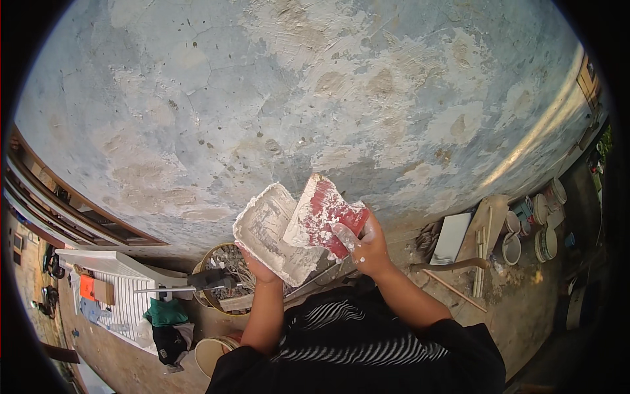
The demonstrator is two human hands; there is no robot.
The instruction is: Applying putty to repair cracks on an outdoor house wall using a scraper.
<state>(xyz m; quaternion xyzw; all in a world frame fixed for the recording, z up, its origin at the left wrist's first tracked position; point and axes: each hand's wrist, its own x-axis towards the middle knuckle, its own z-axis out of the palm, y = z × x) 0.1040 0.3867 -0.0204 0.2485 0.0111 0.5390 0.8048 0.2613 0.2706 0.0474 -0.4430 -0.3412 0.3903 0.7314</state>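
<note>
My left hand (261, 266) supports a shallow rectangular tray (264, 226) from its lower left side, most of the fingers hidden beneath it. Whitish plaster coats the tray's rim and inside. In my right hand (369, 244) is a red plastic putty spreader (328, 213), wide-bladed and smeared with white plaster. The thumb presses on its face. The spreader's blade lies over the right part of the tray; whether they touch I cannot tell. White smears mark my right fingers. Ahead stands a pale blue wall (216, 85) with rough whitish and tan patches.
Rubble fills a round container (211, 253) below the wall at left. A white slatted bench (128, 289) holds an orange box (96, 289) and cloths. Several buckets (545, 244) stand at right, near a white panel (451, 238), wooden pieces and a curved handle (453, 265).
</note>
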